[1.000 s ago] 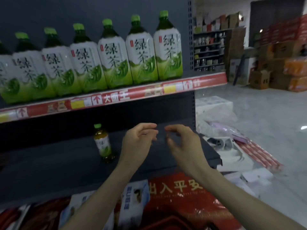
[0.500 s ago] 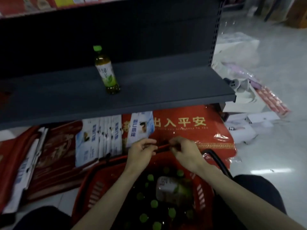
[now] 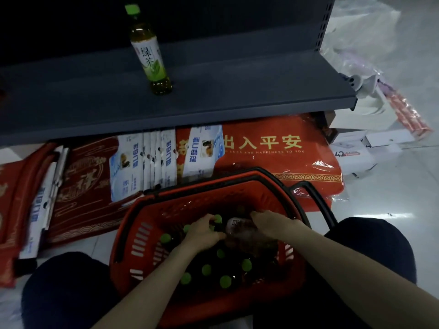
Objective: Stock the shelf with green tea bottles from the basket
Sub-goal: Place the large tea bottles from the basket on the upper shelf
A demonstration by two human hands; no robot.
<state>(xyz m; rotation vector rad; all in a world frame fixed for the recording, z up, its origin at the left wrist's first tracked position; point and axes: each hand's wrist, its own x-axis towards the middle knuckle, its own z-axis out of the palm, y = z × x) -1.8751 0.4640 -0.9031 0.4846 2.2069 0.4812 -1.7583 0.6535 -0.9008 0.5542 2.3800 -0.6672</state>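
Both hands [image 3: 237, 227] reach down into the red basket [image 3: 133, 224], fingers curled over bottles [image 3: 240, 230].

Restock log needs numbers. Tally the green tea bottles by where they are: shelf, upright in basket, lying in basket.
Bottle standing on shelf: 1
Upright bottles in basket, by visible green caps: 8
Bottle lying in basket: 1
Total: 10
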